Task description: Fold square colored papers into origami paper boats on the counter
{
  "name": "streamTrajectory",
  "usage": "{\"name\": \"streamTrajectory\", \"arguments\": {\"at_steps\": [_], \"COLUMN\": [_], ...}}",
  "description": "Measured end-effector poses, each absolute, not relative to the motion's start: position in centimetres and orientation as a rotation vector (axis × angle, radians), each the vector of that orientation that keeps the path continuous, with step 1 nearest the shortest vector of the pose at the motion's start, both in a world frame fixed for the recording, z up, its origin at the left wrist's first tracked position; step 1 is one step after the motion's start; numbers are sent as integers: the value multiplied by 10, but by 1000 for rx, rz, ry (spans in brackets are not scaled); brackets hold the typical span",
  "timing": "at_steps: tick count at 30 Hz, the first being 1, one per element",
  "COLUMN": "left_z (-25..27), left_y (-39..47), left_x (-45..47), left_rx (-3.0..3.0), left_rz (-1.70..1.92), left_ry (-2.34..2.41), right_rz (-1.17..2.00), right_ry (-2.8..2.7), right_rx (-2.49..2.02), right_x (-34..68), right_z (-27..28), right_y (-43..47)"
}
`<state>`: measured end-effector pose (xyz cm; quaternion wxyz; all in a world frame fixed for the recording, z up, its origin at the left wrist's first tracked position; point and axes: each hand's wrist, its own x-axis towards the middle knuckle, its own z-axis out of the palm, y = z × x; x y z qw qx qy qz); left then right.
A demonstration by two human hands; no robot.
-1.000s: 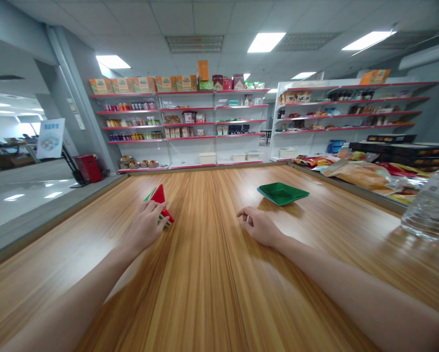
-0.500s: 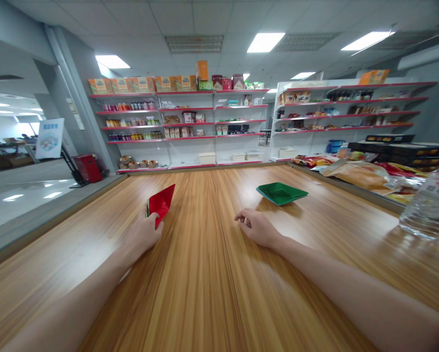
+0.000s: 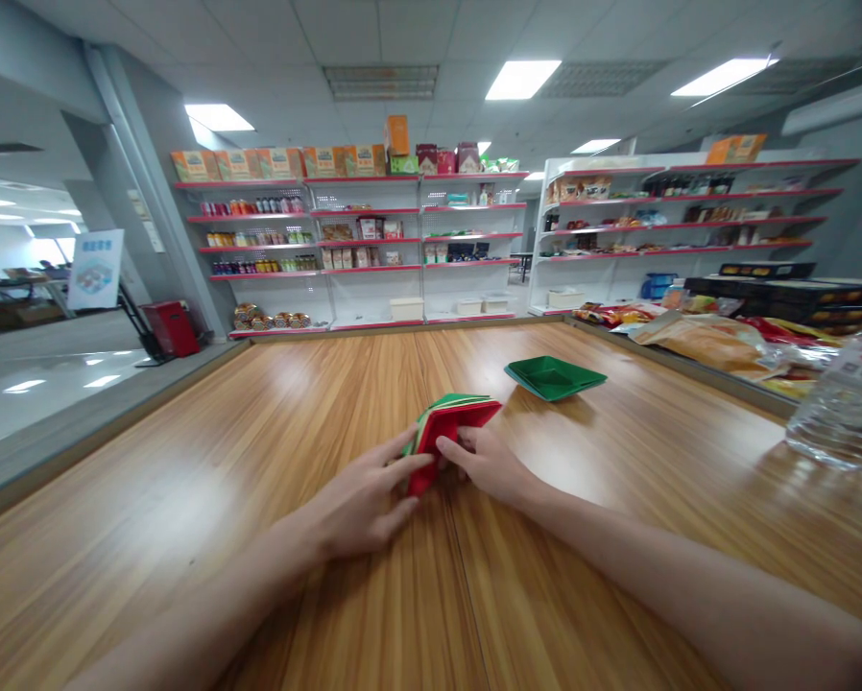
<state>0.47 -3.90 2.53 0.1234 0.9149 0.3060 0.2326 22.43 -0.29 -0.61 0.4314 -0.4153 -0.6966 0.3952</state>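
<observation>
A small stack of square plastic dishes (image 3: pixel 423 446), red in front with pale and green ones behind, stands tilted on edge between my hands over the middle of the table. My left hand (image 3: pixel 363 494) has its fingers on the stack's left side, the thumb lower and apart from the others. From the right, my right hand (image 3: pixel 492 465) grips the stack, one digit pressed against the red inner face; its other fingers are partly hidden. Beyond my right hand, a green square dish (image 3: pixel 557 377) rests on the wood, apparently with another beneath it.
The wooden table (image 3: pixel 186 461) has a raised rim. At the right stands a clear plastic bottle (image 3: pixel 845 403), near packaged snacks (image 3: pixel 711 345) and black boxes (image 3: pixel 769 297) beyond the rim. Stocked shelves (image 3: pixel 366 230) line the back.
My left hand has carried the red and green stack from the left to the middle. My right hand has moved slightly left and taken hold of it. The green dish at right stays put.
</observation>
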Motion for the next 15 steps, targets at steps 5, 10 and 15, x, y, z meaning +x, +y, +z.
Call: {"name": "streamTrajectory", "arguments": {"at_steps": [5, 10, 15], "left_z": [25, 19, 14], "left_y": [-48, -46, -52], "left_x": [20, 23, 25], "left_rx": [2167, 1546, 1354], "left_rz": [1008, 970, 904], "left_ry": [988, 903, 818], "right_rz": [1159, 1460, 1480], "right_ry": [-1489, -1574, -1722], "right_rx": [-900, -797, -904], "right_x": [227, 213, 208], "right_z": [-8, 0, 0], "right_y": [1, -22, -32]}}
